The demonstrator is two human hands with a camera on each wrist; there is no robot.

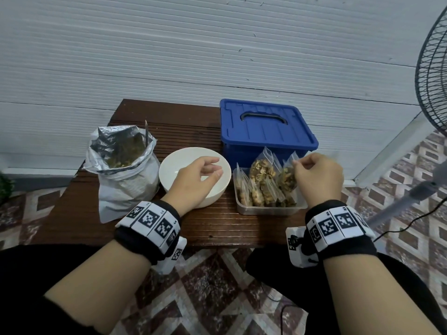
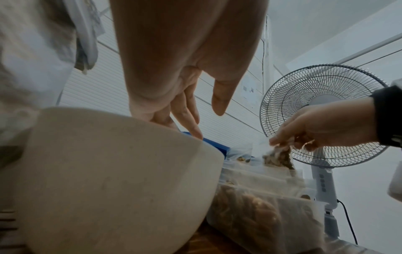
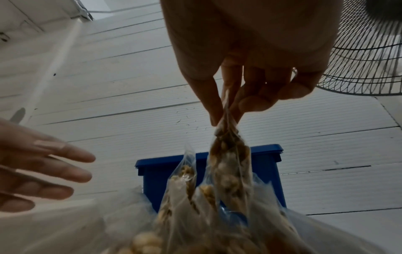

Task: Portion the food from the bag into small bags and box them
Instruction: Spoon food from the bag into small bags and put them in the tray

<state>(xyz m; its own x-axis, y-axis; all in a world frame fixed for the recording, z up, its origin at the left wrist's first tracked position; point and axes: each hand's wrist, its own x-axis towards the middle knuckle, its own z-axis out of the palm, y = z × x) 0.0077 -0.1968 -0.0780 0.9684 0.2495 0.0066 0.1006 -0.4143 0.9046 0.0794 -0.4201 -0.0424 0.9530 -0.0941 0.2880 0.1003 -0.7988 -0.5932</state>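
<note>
Right hand (image 1: 318,176) pinches the floppy, light small bag (image 1: 287,180) by its top edge, left hand (image 1: 196,180) hanging loose and empty.

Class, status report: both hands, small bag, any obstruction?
Left hand open over bowl. Right hand pinching small bag top, above clear box. No obstruction.

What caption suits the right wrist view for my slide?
Right hand pinches the top of a small filled bag above the other bags, blue box behind.

fan (image 1: 433,68): standing right of table | white panelled wall (image 1: 169,56): behind | patterned floor tiles (image 1: 217,286): below
</note>
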